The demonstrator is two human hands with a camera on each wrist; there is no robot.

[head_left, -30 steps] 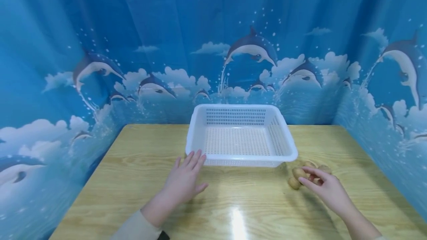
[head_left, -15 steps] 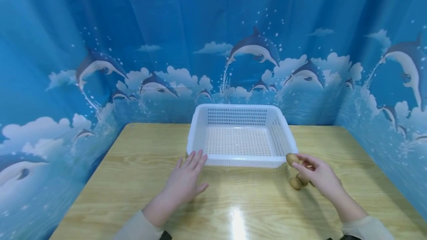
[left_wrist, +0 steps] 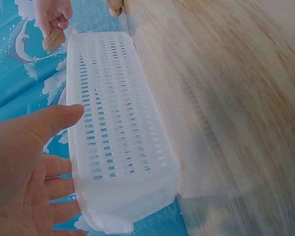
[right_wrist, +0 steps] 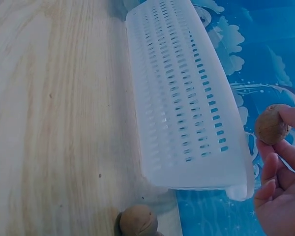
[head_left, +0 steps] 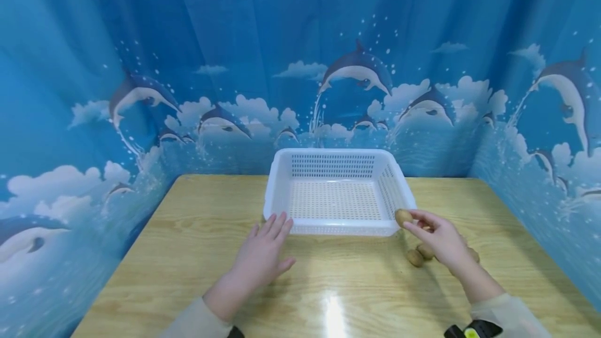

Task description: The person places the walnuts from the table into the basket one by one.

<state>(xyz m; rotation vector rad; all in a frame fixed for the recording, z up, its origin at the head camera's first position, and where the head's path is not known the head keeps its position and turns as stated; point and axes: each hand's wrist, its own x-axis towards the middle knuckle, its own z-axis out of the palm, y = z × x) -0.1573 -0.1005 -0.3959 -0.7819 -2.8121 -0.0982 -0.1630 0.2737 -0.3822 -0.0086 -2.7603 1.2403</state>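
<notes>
A white plastic basket with slotted walls stands on the table. My left hand has its fingers stretched out, fingertips at the basket's near left rim. At the near right corner my right hand pinches a walnut between thumb and fingers, level with the rim. The right wrist view shows this brown, round walnut just outside the basket wall. Several more walnuts lie on the table below and behind the right hand, which partly hides them. No walnut shows inside the basket.
The wooden table carries the basket near its back edge. Blue curtains printed with dolphins hang close behind and along both sides. A black wrist strap with a yellow-green part sits on the right sleeve.
My right hand has lifted a walnut from the group and carried it up and left to the basket's corner. The left hand has stayed at the rim.
</notes>
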